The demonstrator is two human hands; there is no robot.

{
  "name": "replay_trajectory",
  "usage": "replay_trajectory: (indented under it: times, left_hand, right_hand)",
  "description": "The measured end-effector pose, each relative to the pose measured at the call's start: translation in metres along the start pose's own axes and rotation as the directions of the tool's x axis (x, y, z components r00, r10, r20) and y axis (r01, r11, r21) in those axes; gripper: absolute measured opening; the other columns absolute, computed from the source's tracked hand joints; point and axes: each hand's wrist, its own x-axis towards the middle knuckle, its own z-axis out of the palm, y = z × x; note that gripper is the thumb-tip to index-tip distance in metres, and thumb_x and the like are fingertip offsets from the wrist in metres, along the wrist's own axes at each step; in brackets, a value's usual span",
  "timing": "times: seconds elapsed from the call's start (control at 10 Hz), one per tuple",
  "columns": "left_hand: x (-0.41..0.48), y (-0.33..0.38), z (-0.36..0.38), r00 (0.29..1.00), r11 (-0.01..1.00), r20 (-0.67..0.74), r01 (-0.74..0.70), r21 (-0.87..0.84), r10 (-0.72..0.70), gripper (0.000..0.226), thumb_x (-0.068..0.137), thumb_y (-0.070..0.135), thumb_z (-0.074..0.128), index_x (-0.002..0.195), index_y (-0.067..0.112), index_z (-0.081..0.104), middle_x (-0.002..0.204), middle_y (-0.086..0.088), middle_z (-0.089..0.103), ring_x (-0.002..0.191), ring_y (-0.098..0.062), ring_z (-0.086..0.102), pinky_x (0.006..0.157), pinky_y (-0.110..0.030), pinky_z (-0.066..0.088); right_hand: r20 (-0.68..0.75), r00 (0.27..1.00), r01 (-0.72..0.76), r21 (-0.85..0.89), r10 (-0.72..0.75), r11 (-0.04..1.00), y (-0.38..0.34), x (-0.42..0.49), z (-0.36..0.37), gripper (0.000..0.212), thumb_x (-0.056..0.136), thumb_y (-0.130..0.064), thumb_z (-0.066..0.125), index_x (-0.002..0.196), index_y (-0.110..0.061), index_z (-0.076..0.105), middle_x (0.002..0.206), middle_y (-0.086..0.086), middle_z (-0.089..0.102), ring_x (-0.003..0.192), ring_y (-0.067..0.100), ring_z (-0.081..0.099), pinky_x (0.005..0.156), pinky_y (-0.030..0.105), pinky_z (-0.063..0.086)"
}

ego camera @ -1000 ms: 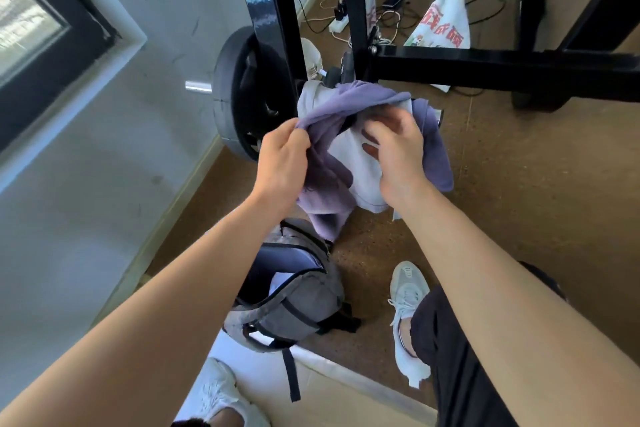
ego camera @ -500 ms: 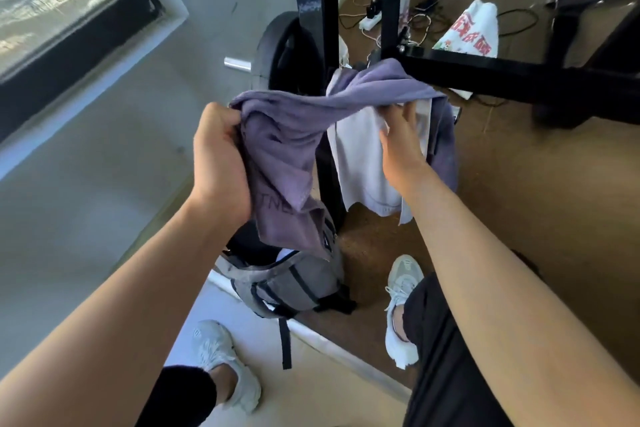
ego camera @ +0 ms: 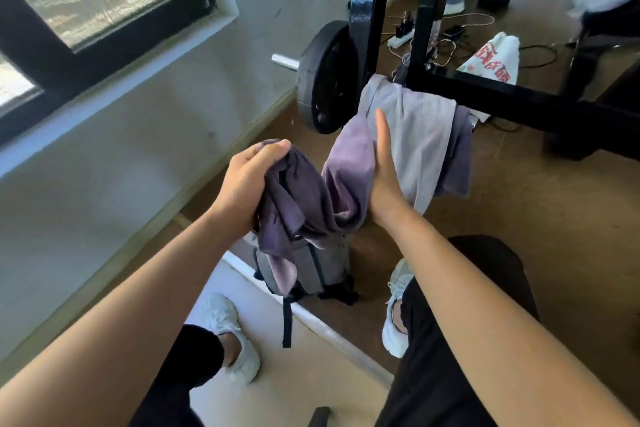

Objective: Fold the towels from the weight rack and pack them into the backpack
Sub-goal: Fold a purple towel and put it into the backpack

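A purple towel [ego camera: 311, 198] hangs bunched between my hands, clear of the rack. My left hand [ego camera: 247, 180] is closed on its left end. My right hand [ego camera: 381, 170] grips its right part, with the thumb pointing up. A pale grey towel [ego camera: 415, 128] and a darker purple one [ego camera: 459, 152] still drape over the black bar of the weight rack [ego camera: 502, 97], just beyond my right hand. The grey backpack [ego camera: 322, 270] stands on the floor below the held towel, its opening hidden by the cloth.
A black weight plate [ego camera: 325, 80] on a steel bar sits left of the rack uprights. Cables, a power strip [ego camera: 401, 40] and a white printed bag [ego camera: 495, 57] lie behind the rack. My white shoes [ego camera: 235, 336] flank the backpack. The wall and a window are at left.
The purple towel has come off the rack bar and moved down and toward me. My hands have drawn closer together, bunching it above the backpack.
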Motion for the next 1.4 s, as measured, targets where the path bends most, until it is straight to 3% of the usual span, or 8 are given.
replay_trajectory:
  times: [0.1, 0.2, 0.4, 0.6, 0.8, 0.9, 1.1, 1.4]
  left_hand:
    - [-0.02, -0.018, -0.033, 1.0, 1.0, 0.005, 0.014, -0.003, -0.014, 0.014, 0.098, 0.012, 0.061, 0.084, 0.011, 0.066, 0.069, 0.003, 0.07, 0.068, -0.011, 0.066, 0.07, -0.023, 0.054]
    - [-0.046, -0.038, -0.059, 0.998, 0.996, -0.025, 0.06, -0.062, -0.061, 0.016, 0.099, 0.01, 0.058, 0.085, 0.01, 0.066, 0.066, 0.005, 0.069, 0.063, -0.006, 0.065, 0.063, -0.018, 0.053]
    - [-0.076, -0.094, -0.11, 0.981, 0.985, -0.095, 0.163, -0.062, -0.169, 0.033, 0.098, 0.021, 0.064, 0.065, 0.02, 0.063, 0.071, -0.004, 0.059, 0.072, -0.018, 0.056, 0.068, -0.029, 0.045]
    - [-0.092, -0.175, -0.138, 0.926, 0.82, -0.121, 0.373, 0.435, -0.357, 0.04, 0.087, 0.045, 0.071, 0.075, 0.006, 0.071, 0.057, 0.005, 0.058, 0.065, -0.018, 0.054, 0.06, -0.029, 0.044]
    - [-0.09, -0.194, -0.14, 0.899, 0.493, 0.038, 0.204, 0.846, -0.436, 0.026, 0.095, 0.034, 0.055, 0.077, 0.02, 0.067, 0.08, -0.005, 0.067, 0.084, -0.03, 0.062, 0.073, -0.034, 0.046]
    - [-0.09, -0.192, -0.138, 0.899, 0.51, 0.137, 0.105, 0.854, -0.416, 0.017, 0.092, 0.019, 0.058, 0.096, 0.018, 0.074, 0.085, -0.004, 0.068, 0.083, -0.026, 0.061, 0.071, -0.031, 0.044]
    - [-0.096, -0.19, -0.117, 0.888, 0.907, 0.344, 0.16, 0.39, -0.305, 0.007, 0.08, 0.016, 0.071, 0.079, 0.023, 0.073, 0.084, 0.001, 0.073, 0.081, -0.011, 0.065, 0.087, -0.037, 0.052]
    - [-0.108, -0.18, -0.07, 0.927, 0.949, 0.376, -0.123, 0.291, 0.005, 0.034, 0.093, 0.027, 0.073, 0.125, 0.032, 0.063, 0.12, 0.015, 0.07, 0.119, -0.006, 0.064, 0.105, -0.037, 0.05]
  right_hand:
    - [-0.081, 0.997, -0.024, -0.167, 0.011, 0.986, -0.016, -0.042, 0.006, 0.064, 0.095, -0.018, 0.064, 0.152, -0.028, 0.037, 0.136, 0.002, 0.045, 0.114, 0.004, 0.048, 0.108, 0.019, 0.038]
    - [0.185, 0.964, 0.241, -0.312, -0.19, 0.919, -0.017, -0.071, 0.015, 0.046, 0.082, -0.007, 0.074, 0.125, -0.022, 0.066, 0.141, 0.008, 0.043, 0.113, 0.01, 0.051, 0.095, 0.021, 0.049]
    - [0.321, 0.947, 0.117, -0.423, 0.028, 0.899, -0.013, -0.106, 0.013, 0.014, 0.084, -0.013, 0.066, 0.075, -0.022, 0.067, 0.063, -0.011, 0.059, 0.059, 0.009, 0.054, 0.061, 0.022, 0.035]
    - [0.245, 0.968, 0.166, -0.487, -0.048, 0.857, -0.01, -0.125, 0.001, 0.032, 0.086, -0.025, 0.075, 0.064, -0.014, 0.054, 0.054, -0.002, 0.047, 0.058, 0.019, 0.042, 0.057, 0.031, 0.035]
    - [0.065, 0.98, 0.19, -0.584, -0.187, 0.789, -0.014, -0.13, -0.002, 0.039, 0.092, -0.038, 0.068, 0.065, -0.013, 0.055, 0.056, -0.005, 0.043, 0.054, 0.016, 0.039, 0.054, 0.03, 0.031]
    - [0.029, 0.973, 0.208, -0.543, -0.23, 0.813, -0.012, -0.129, -0.001, 0.041, 0.093, -0.039, 0.065, 0.064, -0.012, 0.053, 0.055, -0.003, 0.045, 0.054, 0.014, 0.039, 0.054, 0.033, 0.037]
    - [0.158, 0.954, 0.298, -0.374, -0.256, 0.879, -0.019, -0.135, 0.011, 0.038, 0.092, -0.033, 0.07, 0.063, -0.018, 0.053, 0.057, -0.008, 0.045, 0.058, 0.011, 0.042, 0.057, 0.026, 0.038]
    - [0.553, 0.808, 0.358, -0.192, -0.201, 0.914, -0.024, -0.144, 0.029, 0.032, 0.09, -0.042, 0.069, 0.077, -0.012, 0.072, 0.069, -0.003, 0.065, 0.067, 0.013, 0.06, 0.064, 0.04, 0.051]
